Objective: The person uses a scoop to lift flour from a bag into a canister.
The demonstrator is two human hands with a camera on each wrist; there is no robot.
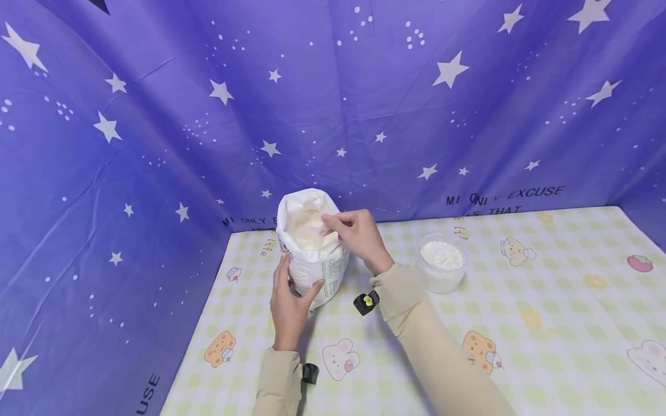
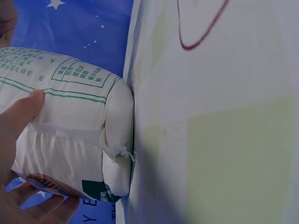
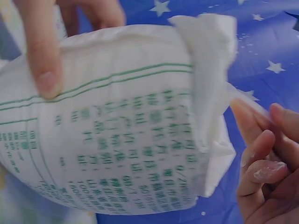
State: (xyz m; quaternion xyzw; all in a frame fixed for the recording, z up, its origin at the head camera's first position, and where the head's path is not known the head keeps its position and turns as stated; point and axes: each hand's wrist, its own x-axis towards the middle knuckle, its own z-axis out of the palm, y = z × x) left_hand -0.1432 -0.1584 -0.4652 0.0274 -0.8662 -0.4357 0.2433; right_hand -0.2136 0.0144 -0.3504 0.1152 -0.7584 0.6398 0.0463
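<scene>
A white woven bag (image 1: 309, 268) stands on the table, its top rolled open, with off-white flour-like powder (image 1: 306, 226) inside. My left hand (image 1: 291, 309) grips the bag low on its near side. In the left wrist view the thumb lies on the green print and the other fingers reach round the opposite side. My right hand (image 1: 361, 238) is over the bag's right rim, pinching a thin, translucent white handle (image 3: 256, 107) between thumb and fingers. The handle's far end is hidden, so its kind is unclear. White powder clings to the right fingers (image 3: 268, 172).
A clear round tub (image 1: 442, 283) of white powder stands right of the bag, near my right forearm. Under everything lies a checked cloth (image 1: 395, 370) with cartoon prints. A purple star-patterned curtain (image 1: 364, 115) rises close behind the bag and along the left side.
</scene>
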